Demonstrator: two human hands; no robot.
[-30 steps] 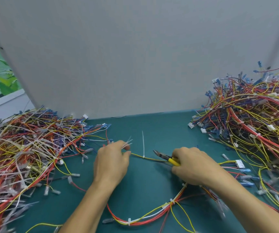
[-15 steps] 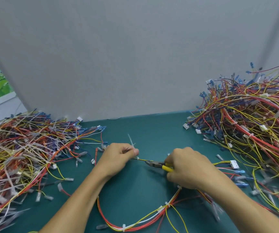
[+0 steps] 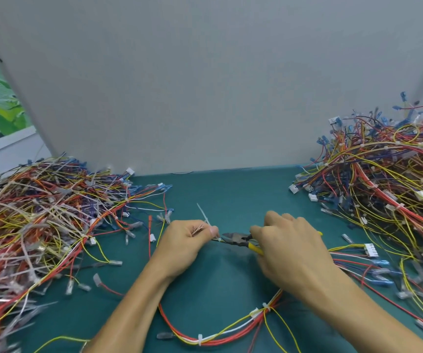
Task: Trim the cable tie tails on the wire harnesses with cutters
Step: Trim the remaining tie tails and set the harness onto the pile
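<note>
My left hand grips a thin yellow wire of a harness together with several white cable tie tails that stick up from the fist. My right hand holds yellow-handled cutters; their dark jaws point left and sit at the wire just right of my left thumb. The harness, a red, yellow and white bundle with white ties, loops on the green mat under both forearms.
A big tangle of harnesses covers the left of the green mat, another heap the right. A grey partition stands behind. Loose connectors lie right of my right hand.
The cutters have moved left, right up to my left thumb. A long upright tie tail seen a second ago is gone, and my left hand holds a bunch of tails.
</note>
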